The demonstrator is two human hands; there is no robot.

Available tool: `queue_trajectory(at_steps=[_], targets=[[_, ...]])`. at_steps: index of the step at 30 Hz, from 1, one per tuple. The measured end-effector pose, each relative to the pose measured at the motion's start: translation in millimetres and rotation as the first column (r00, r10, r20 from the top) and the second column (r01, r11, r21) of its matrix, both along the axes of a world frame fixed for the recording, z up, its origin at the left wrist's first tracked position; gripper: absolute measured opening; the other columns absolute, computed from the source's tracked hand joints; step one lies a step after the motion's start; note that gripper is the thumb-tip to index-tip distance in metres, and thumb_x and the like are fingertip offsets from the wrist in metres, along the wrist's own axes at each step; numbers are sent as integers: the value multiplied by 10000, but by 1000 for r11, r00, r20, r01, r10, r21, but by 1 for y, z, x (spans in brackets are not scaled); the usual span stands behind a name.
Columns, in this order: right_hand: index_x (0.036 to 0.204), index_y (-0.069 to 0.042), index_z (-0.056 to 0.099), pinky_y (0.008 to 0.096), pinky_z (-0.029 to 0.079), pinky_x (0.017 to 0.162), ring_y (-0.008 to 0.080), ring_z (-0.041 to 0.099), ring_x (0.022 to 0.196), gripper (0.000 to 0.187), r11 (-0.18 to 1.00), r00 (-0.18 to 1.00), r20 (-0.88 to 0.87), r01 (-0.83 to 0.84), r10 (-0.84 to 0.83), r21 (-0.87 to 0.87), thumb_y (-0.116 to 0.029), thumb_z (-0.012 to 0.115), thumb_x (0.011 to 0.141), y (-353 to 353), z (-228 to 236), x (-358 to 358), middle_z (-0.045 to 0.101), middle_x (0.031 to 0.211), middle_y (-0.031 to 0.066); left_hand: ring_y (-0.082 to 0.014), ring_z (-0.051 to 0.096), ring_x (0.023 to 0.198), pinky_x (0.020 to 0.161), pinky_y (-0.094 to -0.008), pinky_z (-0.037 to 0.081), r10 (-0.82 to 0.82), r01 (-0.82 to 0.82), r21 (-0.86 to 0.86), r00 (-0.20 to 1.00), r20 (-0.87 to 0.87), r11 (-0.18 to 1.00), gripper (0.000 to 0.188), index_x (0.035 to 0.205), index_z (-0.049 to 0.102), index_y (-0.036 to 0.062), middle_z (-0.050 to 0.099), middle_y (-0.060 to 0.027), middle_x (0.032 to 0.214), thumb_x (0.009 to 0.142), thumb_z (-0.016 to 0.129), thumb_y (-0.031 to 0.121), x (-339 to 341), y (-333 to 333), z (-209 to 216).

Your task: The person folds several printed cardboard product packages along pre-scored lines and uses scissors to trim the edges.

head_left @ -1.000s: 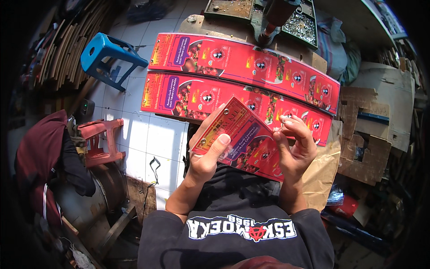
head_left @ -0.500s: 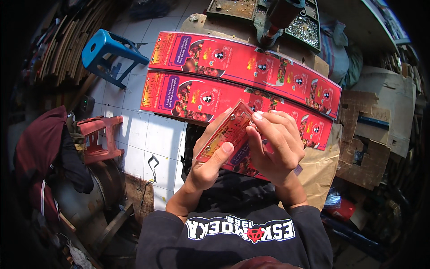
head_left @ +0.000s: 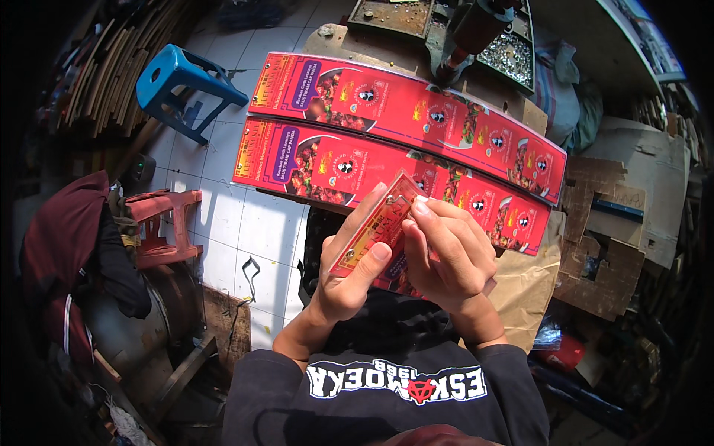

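1. White floor tiles (head_left: pixel 245 223) fill the near left of a messy workshop, with a blue plastic stool (head_left: pixel 182 78) far left and a red plastic stool (head_left: pixel 160 223) nearer.
2. Two long rows of flat red printed cardboard sheets (head_left: pixel 416 123) lie side by side on the bench (head_left: pixel 342 37), far from the person.
3. Both hands are up in the middle, just near those rows, and they share one small red printed cardboard box blank (head_left: pixel 379 230).
4. On the left hand (head_left: pixel 349 260), the fingers are wrapped around the blank, thumb pressed on its near face.
5. On the right hand (head_left: pixel 446 253), the fingers are curled tight over the blank's right side and hide most of it.
6. It looks like the folding step: the blank is tilted and being bent into shape.
7. The next move likely needs a firm pinch along the crease while the left hand keeps the card from slipping.
8. Brown cardboard pieces (head_left: pixel 617 223) sit at the right.
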State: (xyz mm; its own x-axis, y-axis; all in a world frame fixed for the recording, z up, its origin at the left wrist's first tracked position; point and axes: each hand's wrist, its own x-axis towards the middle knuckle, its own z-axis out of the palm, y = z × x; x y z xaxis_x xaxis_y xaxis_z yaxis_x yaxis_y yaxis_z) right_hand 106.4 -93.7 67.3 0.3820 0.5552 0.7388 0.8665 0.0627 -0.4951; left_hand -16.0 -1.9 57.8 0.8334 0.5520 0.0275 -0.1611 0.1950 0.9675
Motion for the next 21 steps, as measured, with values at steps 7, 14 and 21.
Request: queue_trajectory(at_steps=[7, 14, 21], targets=[[1045, 25, 638, 310, 548, 650, 247, 667, 752, 412, 1000, 1000, 9, 8, -8, -11, 97, 702, 645, 0, -1, 0, 666, 850, 99, -179, 616, 968, 852, -272, 458, 7, -6, 43, 1000, -25, 999, 567, 1400, 318, -68, 630, -197, 1110, 892, 507, 98, -2, -1, -3], [1034, 32, 644, 312, 549, 644, 249, 668, 739, 417, 999, 1000, 24, -3, 4, -42, 100, 695, 626, -1, 0, -3, 668, 850, 101, -141, 617, 891, 796, -257, 469, 6, -4, 67, 1000, -29, 998, 568, 1397, 325, -68, 650, -181, 1048, 876, 501, 72, -4, -2, -4], [1021, 43, 644, 306, 542, 610, 253, 673, 710, 389, 1000, 997, -76, -1, 2, 19, 111, 692, 642, 3, -1, -4, 661, 799, 115, -155, 623, 909, 804, -265, 474, 42, -42, 62, 999, 5, 997, 559, 1394, 333, -64, 638, -198, 1088, 876, 496, 66, -1, -2, -2]])
